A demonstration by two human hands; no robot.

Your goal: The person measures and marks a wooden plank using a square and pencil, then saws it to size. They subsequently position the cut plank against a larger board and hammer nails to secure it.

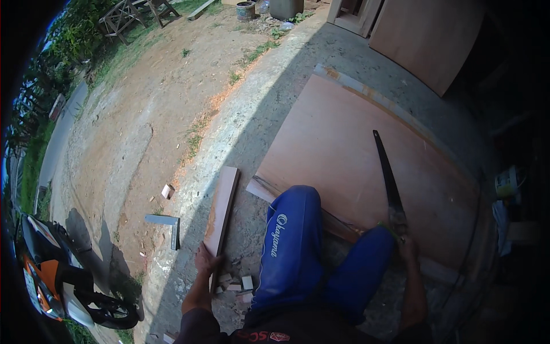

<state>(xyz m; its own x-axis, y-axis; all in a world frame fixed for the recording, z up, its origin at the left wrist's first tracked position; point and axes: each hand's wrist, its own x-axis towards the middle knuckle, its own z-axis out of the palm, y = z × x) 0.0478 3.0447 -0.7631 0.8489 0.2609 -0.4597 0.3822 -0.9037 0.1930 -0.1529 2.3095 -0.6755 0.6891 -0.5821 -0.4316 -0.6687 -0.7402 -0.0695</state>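
Observation:
My right hand [408, 250] is closed round the handle of a handsaw [388, 178], whose dark blade points away from me over a large plywood sheet [326, 146]. My left hand [206, 259] grips the near part of a narrow wooden plank [222, 206], which lies lengthwise on the concrete to the left of my knees. Left of the plank, a try square [162, 219] rests on the ground. Several wood offcuts [247, 282] are scattered between the plank and my leg. Part of the saw handle is hidden by my right hand.
A small wood block [167, 191] sits near the sunlit concrete edge. An orange and black motorcycle [63, 281] stands at lower left. Another wooden panel [427, 43] is at the upper right, and a bucket [246, 10] stands far off. A cable [269, 186] runs along the plywood's near edge.

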